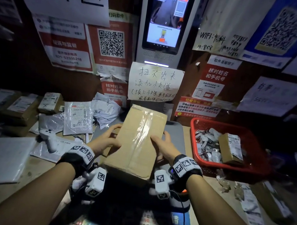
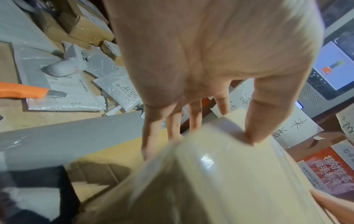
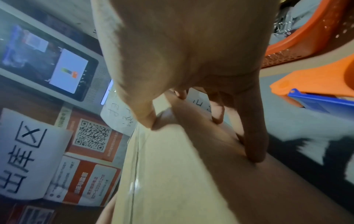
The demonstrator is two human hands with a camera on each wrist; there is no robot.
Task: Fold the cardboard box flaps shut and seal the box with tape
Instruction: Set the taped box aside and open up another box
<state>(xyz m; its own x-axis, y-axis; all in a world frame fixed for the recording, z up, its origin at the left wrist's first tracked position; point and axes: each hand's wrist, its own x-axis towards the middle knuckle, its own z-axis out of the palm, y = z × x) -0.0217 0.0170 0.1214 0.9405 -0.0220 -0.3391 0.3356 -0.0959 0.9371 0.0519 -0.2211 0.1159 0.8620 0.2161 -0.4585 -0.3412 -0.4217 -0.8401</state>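
Observation:
A long brown cardboard box (image 1: 136,141) is held tilted above the grey pad (image 1: 176,135), its flaps shut and a strip of clear tape (image 1: 142,130) running down the top seam. My left hand (image 1: 110,139) grips the box's left side, thumb on top and fingers down the side wall. In the left wrist view the thumb (image 2: 258,121) presses the taped top of the box (image 2: 220,174). My right hand (image 1: 162,142) grips the right side the same way. The right wrist view shows its fingers (image 3: 252,136) on the box's side wall (image 3: 220,166).
A red basket (image 1: 254,164) with a small parcel and packets stands at the right. Parcels and mail bags (image 1: 78,116) lie at the left, with a white handheld scanner (image 1: 50,138). An orange-handled cutter (image 2: 25,91) lies on the left. A kiosk screen (image 1: 165,18) and notices cover the wall behind.

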